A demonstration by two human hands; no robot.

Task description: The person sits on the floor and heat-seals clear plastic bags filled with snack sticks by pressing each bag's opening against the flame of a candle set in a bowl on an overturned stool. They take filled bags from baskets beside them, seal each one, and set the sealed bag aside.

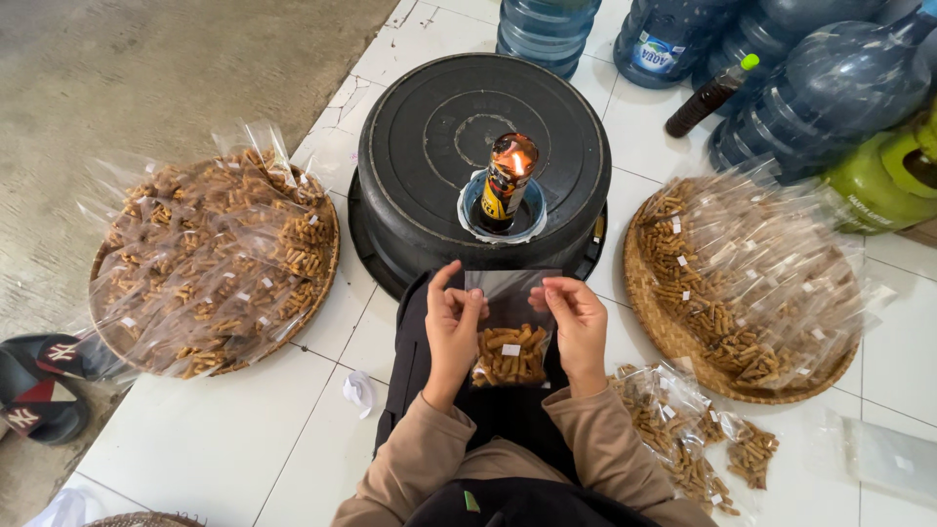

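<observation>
My left hand (452, 327) and my right hand (578, 322) each pinch one side of a small clear plastic bag (509, 337) with brown snack sticks in its lower half. I hold it upright just in front of an overturned black tub (429, 127). On the tub stands a small bottle lamp (508, 181) with a lit flame at its top, set in a blue ring. The bag's open top edge is a little below and in front of the flame.
A round woven tray (210, 263) piled with filled bags lies at the left, another woven tray (742, 283) at the right. Loose filled bags (683, 439) lie by my right knee. Blue water jugs (830, 88), a green gas cylinder (883, 176) and a dark bottle (708, 98) stand behind. Sandals (44, 385) lie far left.
</observation>
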